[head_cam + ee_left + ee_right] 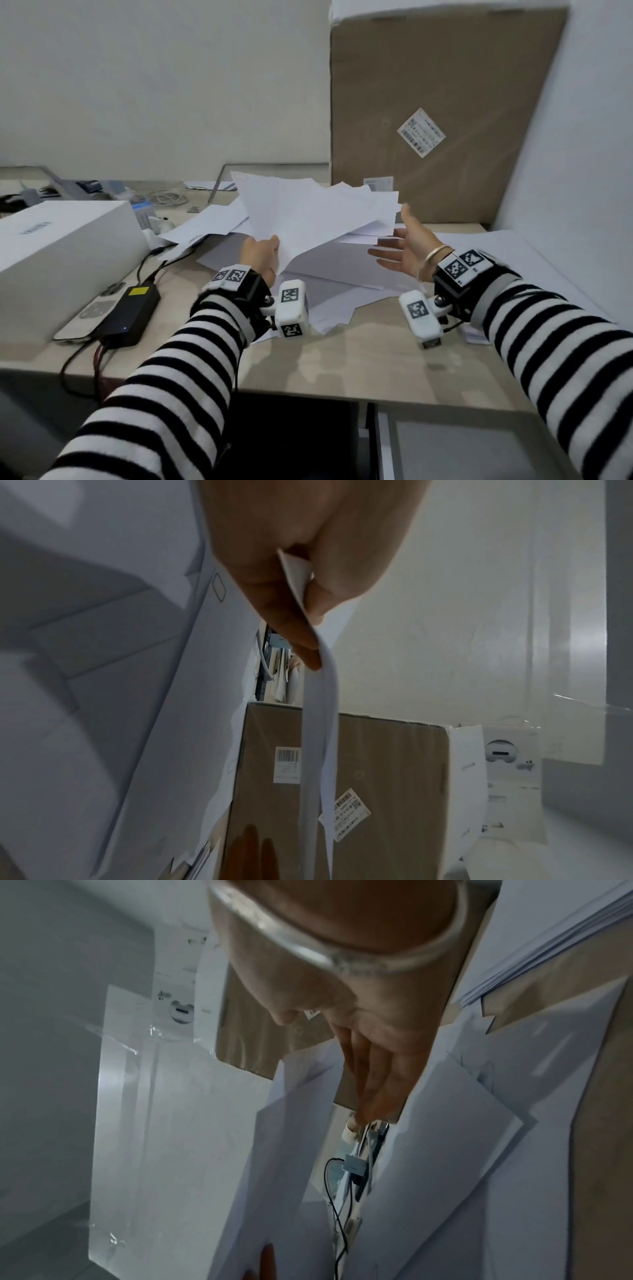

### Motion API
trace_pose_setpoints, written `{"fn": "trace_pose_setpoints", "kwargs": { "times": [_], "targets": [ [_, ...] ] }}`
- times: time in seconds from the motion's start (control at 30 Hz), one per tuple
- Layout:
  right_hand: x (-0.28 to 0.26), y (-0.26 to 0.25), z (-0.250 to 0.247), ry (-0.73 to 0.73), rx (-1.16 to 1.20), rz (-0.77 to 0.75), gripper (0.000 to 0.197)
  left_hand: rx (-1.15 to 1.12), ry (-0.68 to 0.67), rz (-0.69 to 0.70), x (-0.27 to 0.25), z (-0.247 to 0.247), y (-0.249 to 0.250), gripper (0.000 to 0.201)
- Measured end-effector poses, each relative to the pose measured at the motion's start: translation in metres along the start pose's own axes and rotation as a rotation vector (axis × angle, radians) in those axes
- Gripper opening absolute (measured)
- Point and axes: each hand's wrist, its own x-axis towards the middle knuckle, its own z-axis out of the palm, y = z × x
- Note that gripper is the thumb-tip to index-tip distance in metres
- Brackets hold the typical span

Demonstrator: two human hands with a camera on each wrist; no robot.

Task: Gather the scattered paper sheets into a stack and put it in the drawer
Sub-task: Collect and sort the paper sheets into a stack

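Left hand [262, 251] pinches near corner of fanned sheets [318, 212], lifted above desk [342, 363] centre. Right hand [407, 246] spread flat, empty, beside far edge. Best: palm squares loose edges, taps bundle down. Loose sheets [335, 291] underneath.

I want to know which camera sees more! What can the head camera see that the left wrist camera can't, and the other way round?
Only the head view shows the white box, the black power adapter, the open right hand, loose sheets on the desk, and the drawer below.

Only the left wrist view shows the left hand's grip up close, thumb and fingers pinching the paper's edge.

Both show the lifted paper sheets and the cardboard box.
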Motion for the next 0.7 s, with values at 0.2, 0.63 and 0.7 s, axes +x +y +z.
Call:
{"fn": "trace_pose_setpoints", "kwargs": {
  "times": [0.2,0.63,0.7],
  "targets": [
    [-0.014,-0.02,-0.006,-0.05,0.04,-0.091,0.059,0.017,-0.077,0.046,-0.016,-0.001,0.008,0.03],
    [0.018,0.006,-0.015,0.068,-0.19,-0.118,0.04,-0.029,-0.31,-0.157,-0.016,-0.012,0.0,0.035],
    [0.022,0.015,-0.015,0.106,-0.182,-0.122,0.042,-0.02,-0.319,-0.208,-0.015,-0.013,-0.005,0.03]
  ]
}}
